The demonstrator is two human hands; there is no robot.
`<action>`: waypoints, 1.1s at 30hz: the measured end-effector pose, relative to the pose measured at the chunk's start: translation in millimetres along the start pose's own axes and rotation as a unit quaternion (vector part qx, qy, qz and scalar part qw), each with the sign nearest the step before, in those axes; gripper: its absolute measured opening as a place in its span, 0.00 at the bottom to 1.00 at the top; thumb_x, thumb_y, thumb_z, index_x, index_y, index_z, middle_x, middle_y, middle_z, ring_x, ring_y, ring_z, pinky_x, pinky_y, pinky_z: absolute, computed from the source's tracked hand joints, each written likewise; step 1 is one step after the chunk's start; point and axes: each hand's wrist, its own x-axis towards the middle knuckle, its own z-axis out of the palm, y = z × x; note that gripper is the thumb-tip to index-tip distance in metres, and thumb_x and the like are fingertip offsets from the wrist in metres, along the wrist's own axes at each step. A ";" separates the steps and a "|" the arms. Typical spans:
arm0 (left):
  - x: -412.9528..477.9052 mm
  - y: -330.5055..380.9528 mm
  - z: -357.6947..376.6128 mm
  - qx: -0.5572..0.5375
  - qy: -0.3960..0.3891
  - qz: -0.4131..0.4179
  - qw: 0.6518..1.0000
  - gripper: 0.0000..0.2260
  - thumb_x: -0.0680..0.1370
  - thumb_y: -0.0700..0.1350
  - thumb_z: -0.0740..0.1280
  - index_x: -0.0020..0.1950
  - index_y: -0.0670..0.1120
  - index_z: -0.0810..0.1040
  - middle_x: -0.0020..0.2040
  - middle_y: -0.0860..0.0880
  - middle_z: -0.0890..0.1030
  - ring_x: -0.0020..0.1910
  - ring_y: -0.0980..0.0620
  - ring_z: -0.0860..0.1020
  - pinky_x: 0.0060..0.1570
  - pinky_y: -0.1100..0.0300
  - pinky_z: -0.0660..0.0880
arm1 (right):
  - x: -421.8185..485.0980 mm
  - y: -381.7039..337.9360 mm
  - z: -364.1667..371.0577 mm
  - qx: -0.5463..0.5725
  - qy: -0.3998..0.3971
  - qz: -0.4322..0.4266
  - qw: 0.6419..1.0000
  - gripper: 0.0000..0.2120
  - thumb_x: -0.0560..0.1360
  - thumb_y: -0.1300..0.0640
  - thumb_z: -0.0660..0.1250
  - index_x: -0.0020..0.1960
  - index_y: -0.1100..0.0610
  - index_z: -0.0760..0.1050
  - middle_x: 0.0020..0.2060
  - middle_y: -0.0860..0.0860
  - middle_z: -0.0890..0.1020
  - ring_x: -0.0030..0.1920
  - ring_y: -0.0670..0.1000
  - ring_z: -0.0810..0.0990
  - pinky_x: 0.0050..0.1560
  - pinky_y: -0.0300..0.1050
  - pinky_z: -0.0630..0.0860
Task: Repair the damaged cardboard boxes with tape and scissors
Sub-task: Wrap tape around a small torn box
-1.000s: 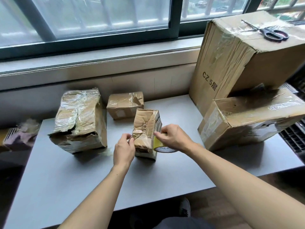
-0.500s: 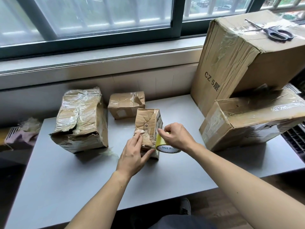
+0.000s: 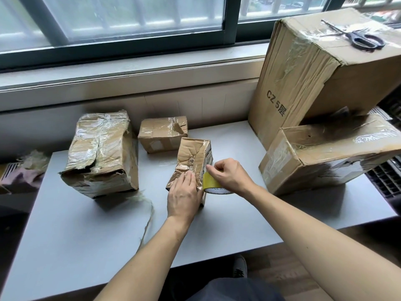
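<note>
A small crumpled cardboard box (image 3: 193, 157) stands upright in the middle of the grey table (image 3: 86, 235). My left hand (image 3: 184, 195) lies flat on its near face, fingers straight, pressing the cardboard. My right hand (image 3: 227, 177) grips a yellow tape roll (image 3: 211, 184) held against the box's right side. Black-handled scissors (image 3: 358, 38) lie on top of the tall box (image 3: 303, 83) at the back right.
A battered, tape-covered box (image 3: 102, 153) stands at the left, a smaller box (image 3: 161, 135) behind the middle, and a low box (image 3: 325, 153) at the right under the tall one. A loose strand of old tape (image 3: 147, 220) trails on the table. A window sill runs behind.
My left hand moved from the box's left edge onto its near face and now lies flat there. My right hand with the tape roll stayed by the box's right side.
</note>
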 end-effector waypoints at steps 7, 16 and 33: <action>12.6 -11.1 -31.8 -0.045 0.005 -0.024 0.999 0.16 0.81 0.50 0.55 0.52 0.46 0.82 0.39 0.47 0.83 0.36 0.44 0.81 0.31 0.55 0.75 | 5.9 -18.3 -13.1 0.160 0.026 0.010 0.987 0.21 0.78 0.47 0.68 0.32 0.57 0.69 0.28 0.51 0.64 0.31 0.48 0.62 0.32 0.45 0.58; -12.5 -27.1 -18.6 -0.317 -0.051 -0.131 0.938 0.14 0.82 0.43 0.59 0.66 0.51 0.76 0.51 0.45 0.84 0.47 0.39 0.79 0.39 0.55 0.68 | -1.6 -15.0 18.0 0.197 -0.024 0.011 0.980 0.20 0.77 0.41 0.66 0.36 0.54 0.70 0.31 0.49 0.67 0.33 0.47 0.65 0.37 0.46 0.62; 1.5 -61.2 -32.1 -0.240 -0.239 0.024 0.941 0.08 0.79 0.55 0.64 0.53 0.54 0.77 0.52 0.55 0.83 0.51 0.52 0.78 0.50 0.56 0.74 | -3.1 -25.8 21.7 0.121 -0.029 -0.045 0.991 0.23 0.81 0.47 0.64 0.31 0.53 0.63 0.27 0.46 0.64 0.29 0.45 0.62 0.32 0.45 0.60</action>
